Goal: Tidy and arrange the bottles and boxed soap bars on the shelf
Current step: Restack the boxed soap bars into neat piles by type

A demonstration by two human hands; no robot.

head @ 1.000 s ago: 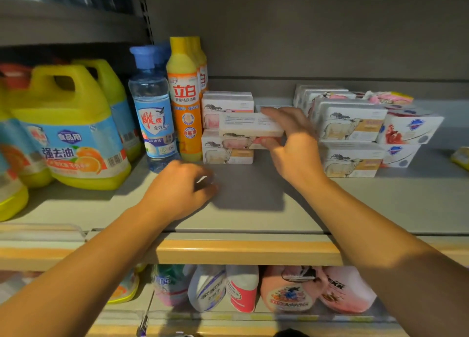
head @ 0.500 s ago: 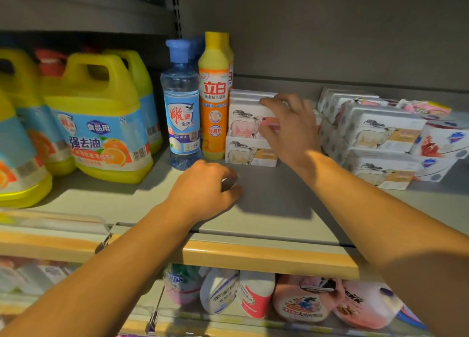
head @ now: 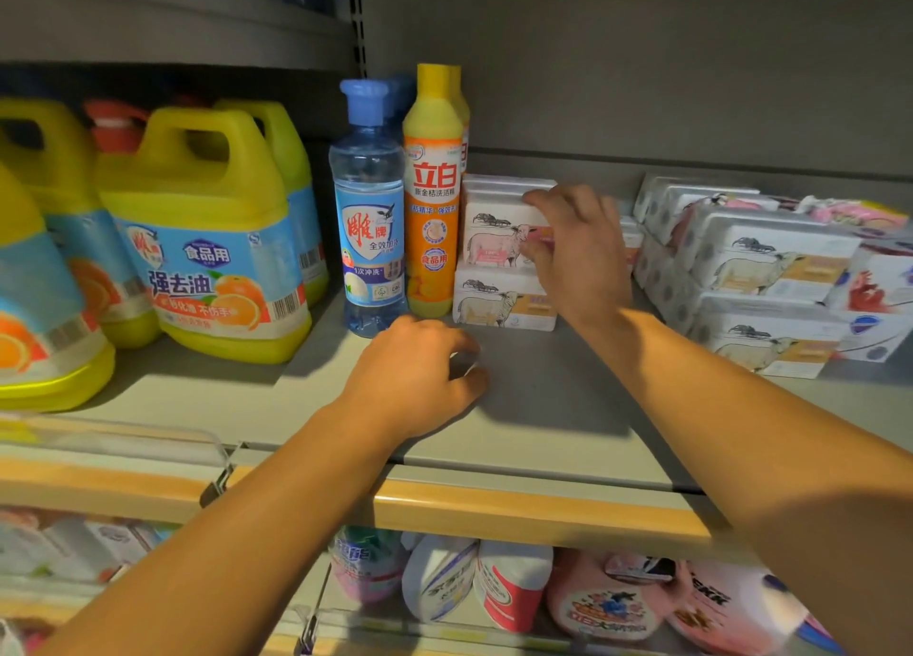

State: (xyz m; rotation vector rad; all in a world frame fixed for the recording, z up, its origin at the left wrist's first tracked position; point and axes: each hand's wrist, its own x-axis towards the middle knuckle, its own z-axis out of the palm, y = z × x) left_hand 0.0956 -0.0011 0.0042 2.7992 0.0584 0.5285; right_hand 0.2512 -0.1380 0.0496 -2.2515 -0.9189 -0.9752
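A white boxed soap bar (head: pixel 496 243) with a pink sheep picture lies on top of another soap box (head: pixel 494 307) beside the orange dish-soap bottle (head: pixel 432 201). My right hand (head: pixel 578 255) grips the upper box, fingers over its top and thumb on its front. A clear bottle with a blue cap (head: pixel 368 221) stands just left of the orange one. In front of these bottles my left hand (head: pixel 415 374) rests knuckles-up on the shelf (head: pixel 543 408), fingers curled in.
Large yellow detergent jugs (head: pixel 207 240) fill the shelf's left part. Several stacked soap boxes (head: pixel 761 265) sit at the right, some askew. A wooden-coloured rail (head: pixel 494 507) edges the shelf front. Bottles and pouches (head: pixel 514 586) lie on the shelf below.
My right hand carried a soap box leftward and set it on the stack beside the orange bottle. The camera view shifted left. My left hand stayed on the shelf.
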